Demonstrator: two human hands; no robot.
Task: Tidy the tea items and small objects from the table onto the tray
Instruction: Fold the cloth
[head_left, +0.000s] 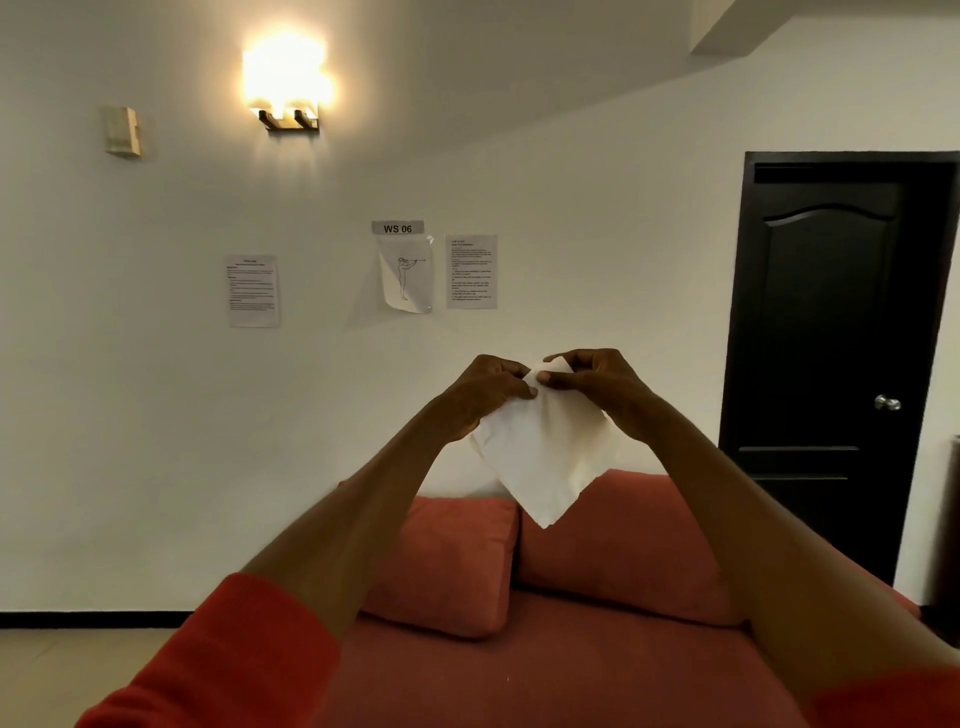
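A white paper napkin (545, 457) hangs in the air in front of me, folded into a diamond shape with its lower corner pointing down. My left hand (485, 395) pinches its upper left edge. My right hand (592, 382) pinches the top corner from the other side, fingertips almost touching the left hand's. Both arms are raised at chest height. Neither the table nor the tray is in view.
A red sofa (519, 665) with two red cushions (447, 561) sits below my hands against a white wall. A dark door (831, 364) stands at the right. Printed sheets (470, 271) and a lit wall lamp (285, 88) hang on the wall.
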